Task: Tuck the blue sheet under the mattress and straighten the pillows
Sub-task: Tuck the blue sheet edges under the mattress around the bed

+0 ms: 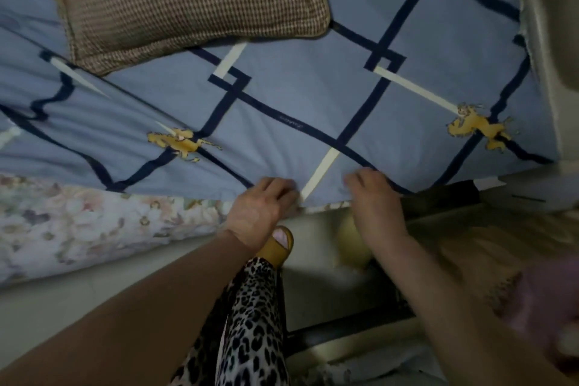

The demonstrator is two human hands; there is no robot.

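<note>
The blue sheet (pixel 300 97), with dark navy lines, cream bars and yellow figures, covers the top of the bed. Its near edge runs along the side of the floral mattress (pixel 78 229). My left hand (pixel 260 210) and my right hand (pixel 376 204) both sit at that edge, a short way apart, fingers curled into the fabric beside a cream bar. A brown checked pillow (pixel 188 0) lies tilted at the far left of the bed. To the left of my hands the sheet is wrinkled and the mattress side shows bare.
A pale wall or cabinet (pixel 551 41) closes the bed's right end. Below the bed edge are a light floor (pixel 62 301), my leopard-print leg (pixel 250 323) with a yellow slipper (pixel 279 244), and a dark bed frame (pixel 445 197) to the right.
</note>
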